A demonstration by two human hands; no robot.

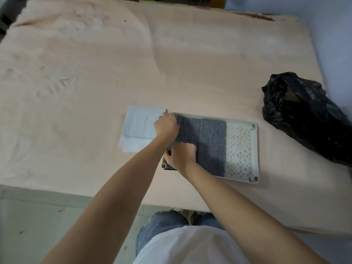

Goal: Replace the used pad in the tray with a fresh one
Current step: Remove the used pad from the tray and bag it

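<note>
Showing no readable brand, label or writing anywhere. Pressing down with left hand (166, 125) at the far left corner of the tray (255, 149), fingers curled together over the edge of the grey pad (211, 141). Gripping the near left edge of that same pad with right hand (181, 154), fingers closed on the fabric. Lying flat, the pad, stretching rightward from both hands and covering the tray's left part, leaving the perforated grid (239, 149) bare beyond. Resting just left of the left hand, a pale folded pad (139, 128) on the pink counter (95, 73). Sitting well right of both hands, a black plastic bag (302, 113).
</note>
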